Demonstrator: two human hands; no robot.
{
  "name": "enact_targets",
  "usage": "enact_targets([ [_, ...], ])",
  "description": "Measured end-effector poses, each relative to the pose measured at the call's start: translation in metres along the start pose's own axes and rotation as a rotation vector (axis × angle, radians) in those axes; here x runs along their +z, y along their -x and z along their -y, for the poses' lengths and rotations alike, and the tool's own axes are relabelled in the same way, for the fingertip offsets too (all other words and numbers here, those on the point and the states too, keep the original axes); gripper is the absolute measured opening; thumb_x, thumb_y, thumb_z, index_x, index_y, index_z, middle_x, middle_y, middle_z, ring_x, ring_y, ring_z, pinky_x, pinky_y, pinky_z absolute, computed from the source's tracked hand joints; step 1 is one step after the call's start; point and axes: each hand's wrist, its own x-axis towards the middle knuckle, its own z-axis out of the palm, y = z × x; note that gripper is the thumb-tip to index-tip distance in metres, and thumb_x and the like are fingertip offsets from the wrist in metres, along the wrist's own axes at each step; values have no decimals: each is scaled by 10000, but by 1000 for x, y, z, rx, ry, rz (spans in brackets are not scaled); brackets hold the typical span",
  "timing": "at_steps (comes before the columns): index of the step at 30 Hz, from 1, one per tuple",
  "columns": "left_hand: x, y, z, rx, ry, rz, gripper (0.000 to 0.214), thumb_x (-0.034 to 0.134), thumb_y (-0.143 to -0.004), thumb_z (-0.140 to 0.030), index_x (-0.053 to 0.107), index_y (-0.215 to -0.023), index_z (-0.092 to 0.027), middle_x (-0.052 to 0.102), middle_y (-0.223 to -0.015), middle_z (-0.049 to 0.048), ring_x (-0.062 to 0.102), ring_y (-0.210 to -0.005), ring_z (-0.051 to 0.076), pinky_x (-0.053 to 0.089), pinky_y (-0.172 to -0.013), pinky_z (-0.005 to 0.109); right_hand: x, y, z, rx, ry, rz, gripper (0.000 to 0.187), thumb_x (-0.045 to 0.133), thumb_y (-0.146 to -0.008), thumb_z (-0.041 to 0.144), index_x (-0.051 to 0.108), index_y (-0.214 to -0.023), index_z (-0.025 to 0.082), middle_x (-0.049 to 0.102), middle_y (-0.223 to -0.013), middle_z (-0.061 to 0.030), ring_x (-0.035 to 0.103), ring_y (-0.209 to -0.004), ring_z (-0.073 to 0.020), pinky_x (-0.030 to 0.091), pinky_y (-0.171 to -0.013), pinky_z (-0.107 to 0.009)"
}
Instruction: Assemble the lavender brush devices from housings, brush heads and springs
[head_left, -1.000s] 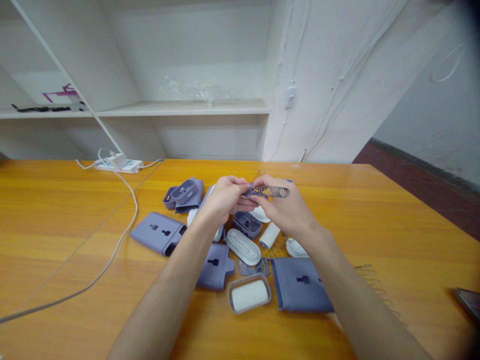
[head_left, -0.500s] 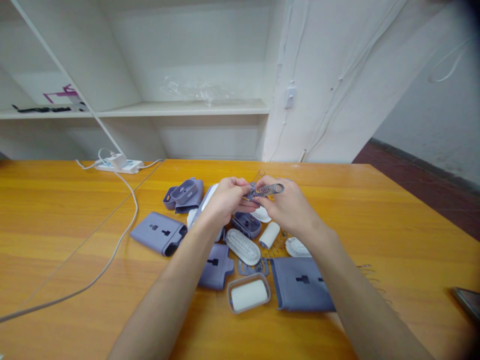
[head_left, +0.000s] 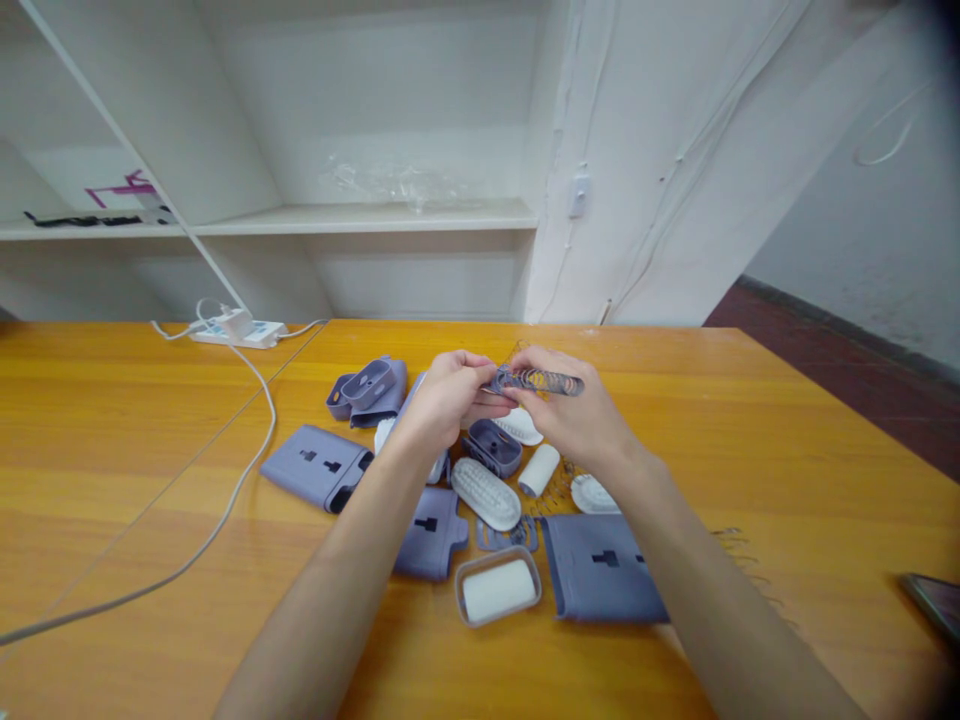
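Metal coil spring point(head_left: 555, 382) sits pinched between thumb and forefinger of your right hand point(head_left: 583, 415), above the wooden table point(head_left: 757, 430); long axis left-right, free end pointing right. Your left hand point(head_left: 454, 395) grips a purple-grey part point(head_left: 498, 379) at its left end.

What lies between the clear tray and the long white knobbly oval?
In the head view, a flat purple-grey slotted frame lies between the clear tray and the white oval.
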Motion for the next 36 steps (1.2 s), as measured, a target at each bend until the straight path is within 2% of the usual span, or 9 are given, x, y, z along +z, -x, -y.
enact_targets([
  [6,-3,1,-2,-15,-16,-9,39,554,-844,-88,587,-864,-96,712,-670,131,696,-533,182,573,-527,245,2,3,-5,-52,-100,25,163,617,-819,97,619,-931,214,688,-907,-15,626,-881,-190,442,-805,-305],
  [11,-3,1,-4,-16,20,4,47,547,-843,-68,588,-855,-88,712,-682,129,681,-503,169,574,-512,252,6,2,-4,26,-108,-69,127,643,-814,126,618,-901,216,689,-879,1,635,-857,-174,446,-772,-279],
  [15,-3,2,-6,-15,45,11,56,532,-851,-60,581,-847,-86,711,-689,126,681,-506,162,581,-532,254,8,2,-2,8,-108,-123,119,645,-823,145,612,-907,222,691,-872,7,637,-861,-174,447,-771,-278],
  [22,-5,4,-8,-12,37,-8,44,548,-843,-74,569,-819,-103,688,-627,110,667,-477,168,569,-514,257,11,5,-9,-148,-52,-117,150,645,-822,143,600,-944,217,690,-940,-21,633,-878,-189,449,-796,-299],
  [27,-4,5,-7,7,12,18,36,543,-855,-82,570,-847,-103,695,-659,98,674,-507,154,576,-550,253,14,5,-8,-75,2,-130,132,653,-823,154,592,-920,220,683,-892,-12,622,-866,-201,440,-773,-310],
  [33,-6,4,-7,7,-7,-8,51,541,-855,-71,540,-847,-122,693,-649,94,683,-517,167,575,-554,263,9,5,-8,-138,-76,-53,155,624,-821,111,601,-935,214,687,-941,-23,632,-886,-187,455,-808,-307],
  [36,-9,4,-8,-2,1,6,44,545,-851,-77,542,-847,-121,700,-666,114,693,-532,184,574,-555,270,8,4,-8,-98,-119,-65,125,642,-830,159,612,-931,224,694,-952,-19,642,-902,-189,464,-818,-313],
])
